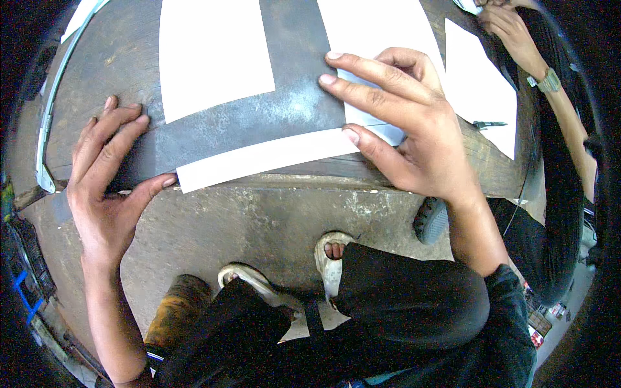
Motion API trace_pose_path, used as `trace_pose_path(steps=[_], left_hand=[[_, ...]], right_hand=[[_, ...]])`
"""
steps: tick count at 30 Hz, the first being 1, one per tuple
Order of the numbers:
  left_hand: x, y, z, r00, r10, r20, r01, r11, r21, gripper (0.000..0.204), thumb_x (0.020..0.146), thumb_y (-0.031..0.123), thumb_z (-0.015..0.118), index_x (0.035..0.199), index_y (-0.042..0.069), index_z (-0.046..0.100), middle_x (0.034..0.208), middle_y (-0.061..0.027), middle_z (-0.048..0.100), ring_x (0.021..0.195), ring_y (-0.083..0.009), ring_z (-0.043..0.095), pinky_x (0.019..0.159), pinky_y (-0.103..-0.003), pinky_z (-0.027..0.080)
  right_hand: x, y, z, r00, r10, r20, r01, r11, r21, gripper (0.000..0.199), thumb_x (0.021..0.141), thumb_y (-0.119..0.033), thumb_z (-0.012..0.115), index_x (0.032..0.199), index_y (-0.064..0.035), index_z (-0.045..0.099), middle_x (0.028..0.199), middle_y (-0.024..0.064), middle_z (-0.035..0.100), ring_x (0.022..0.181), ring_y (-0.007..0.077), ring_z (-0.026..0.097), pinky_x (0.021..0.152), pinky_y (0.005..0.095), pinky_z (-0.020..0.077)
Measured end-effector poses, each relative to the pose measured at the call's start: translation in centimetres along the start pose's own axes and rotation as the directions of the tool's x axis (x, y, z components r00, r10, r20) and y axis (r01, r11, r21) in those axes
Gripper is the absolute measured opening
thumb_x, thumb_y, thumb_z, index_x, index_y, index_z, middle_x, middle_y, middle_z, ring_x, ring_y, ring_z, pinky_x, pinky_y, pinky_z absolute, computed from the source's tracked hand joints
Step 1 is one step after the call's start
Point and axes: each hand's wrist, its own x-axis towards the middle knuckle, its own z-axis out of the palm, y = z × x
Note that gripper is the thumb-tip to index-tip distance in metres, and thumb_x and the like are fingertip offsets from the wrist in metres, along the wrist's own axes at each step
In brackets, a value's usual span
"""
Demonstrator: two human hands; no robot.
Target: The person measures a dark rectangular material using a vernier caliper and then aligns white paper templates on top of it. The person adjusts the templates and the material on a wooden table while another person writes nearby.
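Observation:
A dark grey, worn flat surface with chalky smears lies on the wooden table in front of me. On it rest a white sheet, a second white sheet to the right, and a narrow white strip along the front edge. My left hand is open at the left end, fingertips on the surface, thumb beside the strip's left end. Over the right sheet my right hand is open, two fingertips at the sheet's left edge and the thumb touching the strip's right end. Its palm hides part of a bluish-shaded white piece.
A thin pale metal frame curves along the table's left side. Farther right lie another white sheet and a dark pen-like tool. A co-worker's hand is at the far right. Below stands a rusty yellow cylinder.

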Motion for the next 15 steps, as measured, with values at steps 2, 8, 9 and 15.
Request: trace_pose_path(steps=[2, 8, 9, 15], left_hand=[[-0.01, -0.18, -0.04, 1.000, 0.022, 0.001, -0.022, 1.000, -0.003, 0.062, 0.063, 0.031, 0.090, 0.119, 0.007, 0.075, 0.132, -0.0108, 0.069, 0.140, -0.0348, 0.053, 0.117, -0.050, 0.038], [-0.08, -0.63, 0.37, 0.998, 0.061, -0.021, -0.062, 0.998, -0.033, 0.059, 0.064, 0.030, 0.089, 0.117, 0.008, 0.076, 0.130, -0.0103, 0.070, 0.138, -0.0350, 0.054, 0.115, -0.049, 0.041], [-0.11, -0.65, 0.39, 0.998, 0.064, -0.020, -0.065, 0.998, -0.025, 0.059, 0.064, 0.031, 0.089, 0.117, 0.008, 0.076, 0.129, -0.0102, 0.070, 0.138, -0.0349, 0.054, 0.114, -0.049, 0.041], [0.01, -0.70, 0.24, 0.995, 0.095, -0.014, -0.095, 0.996, 0.002, 0.057, 0.067, 0.032, 0.088, 0.116, 0.007, 0.076, 0.126, -0.0102, 0.071, 0.137, -0.0350, 0.056, 0.113, -0.049, 0.042]], right_hand=[[-0.05, 0.03, -0.02, 1.000, -0.004, 0.000, 0.004, 1.000, -0.010, 0.048, 0.076, -0.012, 0.078, 0.124, -0.0126, 0.077, 0.138, 0.0069, 0.068, 0.109, 0.0299, 0.056, 0.102, 0.0393, 0.0443], [-0.17, 0.54, -0.03, 0.999, -0.044, -0.003, 0.044, 0.999, -0.007, 0.047, 0.076, -0.011, 0.078, 0.123, -0.0121, 0.077, 0.138, 0.0067, 0.068, 0.109, 0.0286, 0.057, 0.101, 0.0387, 0.0455], [-0.18, 0.57, -0.05, 0.999, -0.045, -0.002, 0.045, 0.999, -0.006, 0.047, 0.076, -0.011, 0.078, 0.123, -0.0122, 0.077, 0.138, 0.0066, 0.068, 0.109, 0.0284, 0.057, 0.100, 0.0387, 0.0457], [-0.09, 0.59, -0.04, 0.999, -0.046, -0.007, 0.046, 0.999, 0.008, 0.047, 0.075, -0.011, 0.079, 0.122, -0.0122, 0.078, 0.137, 0.0068, 0.069, 0.108, 0.0283, 0.057, 0.099, 0.0385, 0.0464]])
